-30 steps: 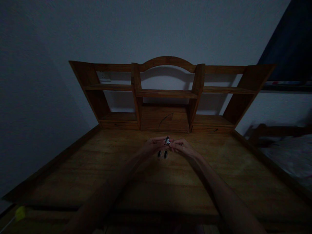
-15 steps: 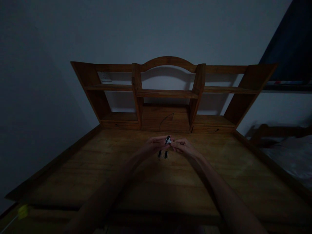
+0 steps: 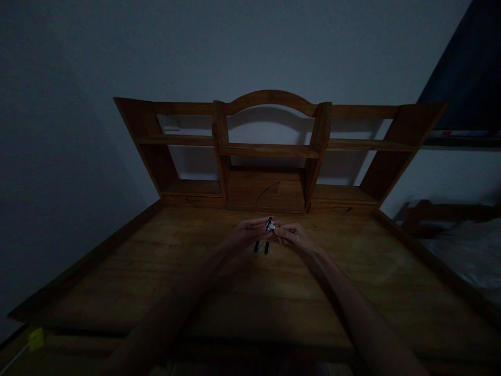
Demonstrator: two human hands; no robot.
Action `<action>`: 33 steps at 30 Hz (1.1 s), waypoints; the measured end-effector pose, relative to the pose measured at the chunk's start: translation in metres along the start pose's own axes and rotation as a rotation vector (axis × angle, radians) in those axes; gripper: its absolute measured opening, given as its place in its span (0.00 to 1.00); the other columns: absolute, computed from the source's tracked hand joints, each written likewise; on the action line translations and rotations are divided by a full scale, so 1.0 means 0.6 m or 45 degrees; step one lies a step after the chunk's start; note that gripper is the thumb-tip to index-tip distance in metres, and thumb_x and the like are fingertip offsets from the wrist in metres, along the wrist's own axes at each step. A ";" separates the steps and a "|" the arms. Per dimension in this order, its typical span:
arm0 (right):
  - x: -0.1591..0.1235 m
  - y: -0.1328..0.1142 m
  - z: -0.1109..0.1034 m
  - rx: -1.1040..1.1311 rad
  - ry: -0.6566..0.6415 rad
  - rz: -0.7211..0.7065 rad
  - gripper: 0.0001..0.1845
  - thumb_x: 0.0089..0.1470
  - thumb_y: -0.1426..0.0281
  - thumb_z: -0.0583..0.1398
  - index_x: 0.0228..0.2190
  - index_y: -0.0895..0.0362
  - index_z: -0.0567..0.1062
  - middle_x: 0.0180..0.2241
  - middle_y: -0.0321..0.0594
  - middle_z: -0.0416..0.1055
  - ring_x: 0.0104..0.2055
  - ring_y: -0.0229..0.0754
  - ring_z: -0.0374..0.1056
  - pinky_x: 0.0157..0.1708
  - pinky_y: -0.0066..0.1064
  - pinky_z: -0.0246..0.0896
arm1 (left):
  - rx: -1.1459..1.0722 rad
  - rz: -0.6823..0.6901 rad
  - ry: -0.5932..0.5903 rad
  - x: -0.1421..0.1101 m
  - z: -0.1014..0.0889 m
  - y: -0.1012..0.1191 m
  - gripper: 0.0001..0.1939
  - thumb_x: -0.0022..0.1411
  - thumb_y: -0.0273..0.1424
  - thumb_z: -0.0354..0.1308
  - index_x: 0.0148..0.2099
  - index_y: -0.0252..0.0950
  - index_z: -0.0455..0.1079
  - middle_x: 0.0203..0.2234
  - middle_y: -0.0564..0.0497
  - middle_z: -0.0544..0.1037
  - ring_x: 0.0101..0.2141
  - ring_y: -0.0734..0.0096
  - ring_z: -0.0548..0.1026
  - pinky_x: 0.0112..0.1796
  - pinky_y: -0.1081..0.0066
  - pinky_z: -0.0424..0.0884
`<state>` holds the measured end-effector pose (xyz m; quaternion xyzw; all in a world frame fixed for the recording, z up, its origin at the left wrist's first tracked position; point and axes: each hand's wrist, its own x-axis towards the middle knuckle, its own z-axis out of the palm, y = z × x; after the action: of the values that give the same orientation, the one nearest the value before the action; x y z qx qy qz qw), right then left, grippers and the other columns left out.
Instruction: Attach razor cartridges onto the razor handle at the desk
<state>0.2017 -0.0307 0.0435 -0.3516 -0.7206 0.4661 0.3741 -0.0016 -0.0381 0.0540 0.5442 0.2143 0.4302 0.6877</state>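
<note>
Between my two hands, above the desk, is a small black-and-silver object (image 3: 270, 225); it is too small and dim to name its kind. My left hand (image 3: 249, 230) pinches it from the left with the fingers closed. From the right, the fingertips of my right hand (image 3: 293, 233) are closed on its lower right side. Below the hands, two small dark oblong pieces lie side by side on the wood, a left piece (image 3: 257, 247) and a right piece (image 3: 266, 248).
The wooden desk top (image 3: 164, 271) spreads out under my arms. A wooden shelf unit (image 3: 270, 151) with several compartments stands at its back against the wall (image 3: 250, 47). Something yellow (image 3: 36, 339) is at the lower left. Whitish fabric (image 3: 465, 250) lies beyond the right edge.
Both hands stay almost in place around the small object, which looks very slightly turned. The dark pieces on the desk have not moved.
</note>
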 end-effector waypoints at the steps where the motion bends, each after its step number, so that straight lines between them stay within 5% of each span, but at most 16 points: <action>1: 0.000 -0.001 0.000 -0.005 -0.003 -0.004 0.25 0.52 0.52 0.58 0.17 0.60 0.69 0.14 0.31 0.56 0.18 0.31 0.49 0.19 0.28 0.38 | 0.008 0.002 0.000 0.000 0.000 0.000 0.25 0.54 0.33 0.64 0.54 0.34 0.69 0.53 0.39 0.70 0.53 0.55 0.69 0.55 0.59 0.60; 21: 0.000 0.005 -0.004 -0.015 -0.073 -0.004 0.26 0.54 0.52 0.57 0.22 0.62 0.75 0.14 0.31 0.55 0.17 0.30 0.48 0.18 0.26 0.38 | -0.028 -0.043 -0.058 0.003 -0.011 -0.010 0.24 0.54 0.33 0.64 0.54 0.36 0.69 0.54 0.41 0.70 0.53 0.59 0.69 0.54 0.65 0.63; 33: -0.003 0.000 -0.007 -0.061 -0.054 0.014 0.24 0.54 0.52 0.57 0.24 0.62 0.75 0.15 0.31 0.55 0.18 0.30 0.47 0.18 0.26 0.37 | 0.010 -0.044 -0.022 0.002 -0.013 -0.004 0.25 0.55 0.32 0.63 0.55 0.33 0.68 0.54 0.40 0.70 0.55 0.54 0.67 0.57 0.59 0.59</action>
<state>0.2062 -0.0308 0.0439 -0.3544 -0.7374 0.4580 0.3477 -0.0059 -0.0329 0.0496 0.5469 0.2192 0.4127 0.6946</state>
